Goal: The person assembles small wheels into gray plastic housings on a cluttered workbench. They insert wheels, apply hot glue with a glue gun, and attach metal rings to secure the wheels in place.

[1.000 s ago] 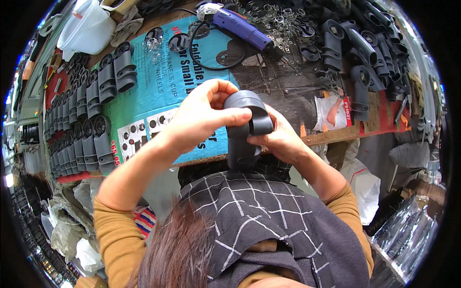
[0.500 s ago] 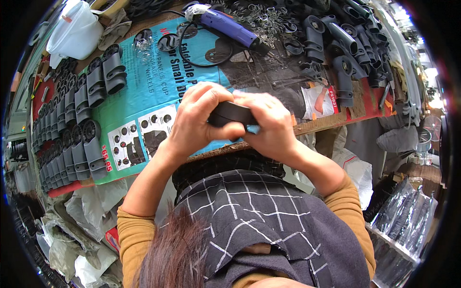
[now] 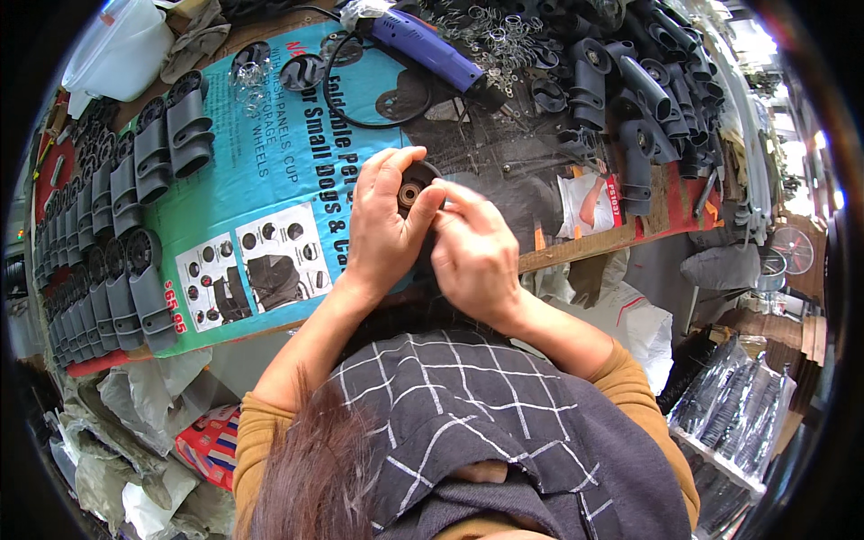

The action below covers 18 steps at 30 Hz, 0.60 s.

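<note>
Above the table's front edge, my left hand (image 3: 385, 216) is wrapped round a round black plastic joint part (image 3: 416, 173). Its open face is turned up, with a copper-coloured ring at the centre. My right hand (image 3: 472, 252) is closed against the right side of this part, the fingers curled in. Whatever those fingertips pinch is hidden. Both forearms come up from below in mustard sleeves.
Grey-black joint pieces (image 3: 153, 153) stand in rows at the left; more (image 3: 589, 85) are heaped at the right. Beyond my hands lie a purple power screwdriver (image 3: 427, 49) with a black cord, loose metal springs (image 3: 490, 40) and blue printed cardboard (image 3: 270, 117). A white tub (image 3: 117, 49) stands far left.
The black joint part has turned from edge-on to open face up. My right hand has shifted lower and curled its fingers in; my left still grips the part. The whole view has shifted slightly.
</note>
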Available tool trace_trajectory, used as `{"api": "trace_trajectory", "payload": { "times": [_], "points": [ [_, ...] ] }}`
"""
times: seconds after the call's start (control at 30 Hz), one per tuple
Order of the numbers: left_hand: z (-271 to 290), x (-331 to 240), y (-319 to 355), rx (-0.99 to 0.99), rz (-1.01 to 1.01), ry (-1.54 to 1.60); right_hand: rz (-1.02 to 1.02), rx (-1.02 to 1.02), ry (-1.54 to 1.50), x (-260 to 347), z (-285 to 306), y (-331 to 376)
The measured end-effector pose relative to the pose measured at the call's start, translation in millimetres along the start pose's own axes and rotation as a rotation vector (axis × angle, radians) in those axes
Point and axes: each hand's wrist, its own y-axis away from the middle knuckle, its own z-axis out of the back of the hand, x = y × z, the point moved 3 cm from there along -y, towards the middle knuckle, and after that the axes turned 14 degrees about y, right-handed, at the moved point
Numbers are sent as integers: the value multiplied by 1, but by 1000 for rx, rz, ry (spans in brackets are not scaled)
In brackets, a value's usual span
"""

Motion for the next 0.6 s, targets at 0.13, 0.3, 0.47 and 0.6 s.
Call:
{"api": "trace_trajectory", "payload": {
  "times": [0.13,0.3,0.47,0.6],
  "points": [
    [4,0,1,37,30,-21,-476,86,-441,-39,-12,-17],
    [5,-1,-1,94,61,-48,-749,597,-1039,-63,-38,-26],
    [6,-3,-8,130,131,12,-735,517,-1068,-59,-36,-27],
    [7,-8,-8,163,173,53,-582,598,-718,-75,-15,-30]
  ]
}}
